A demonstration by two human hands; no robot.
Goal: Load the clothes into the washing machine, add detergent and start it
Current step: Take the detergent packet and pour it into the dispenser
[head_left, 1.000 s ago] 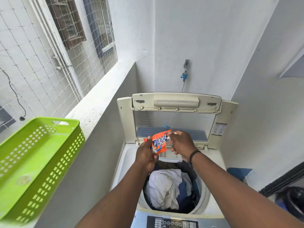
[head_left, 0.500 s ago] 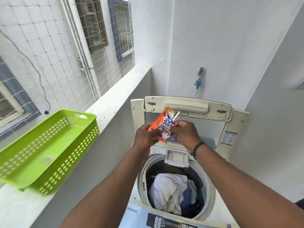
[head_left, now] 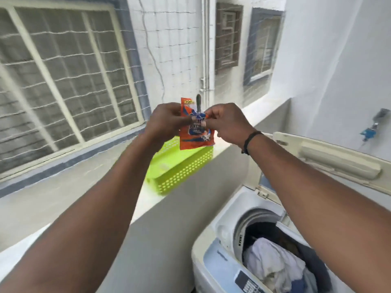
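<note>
An orange and blue detergent sachet [head_left: 196, 138] hangs in front of me, held at its top by both hands. My left hand [head_left: 167, 121] pinches its upper left part. My right hand [head_left: 227, 123] pinches its upper right part, and a thin dark piece sticks up between the two hands. The top-loading washing machine [head_left: 224, 225] stands at the lower right with its lid [head_left: 338, 163] raised. White and dark blue clothes [head_left: 275, 263] fill its drum.
A lime green perforated basket [head_left: 179, 168] sits on the white ledge [head_left: 148, 197] behind the sachet. Netting covers the opening above the ledge, with windows beyond. A tap [head_left: 372, 129] is fixed on the wall at the right.
My view has swung left, away from the drum. Both hands have carried the sachet up and left, from over the machine to in front of the green basket.
</note>
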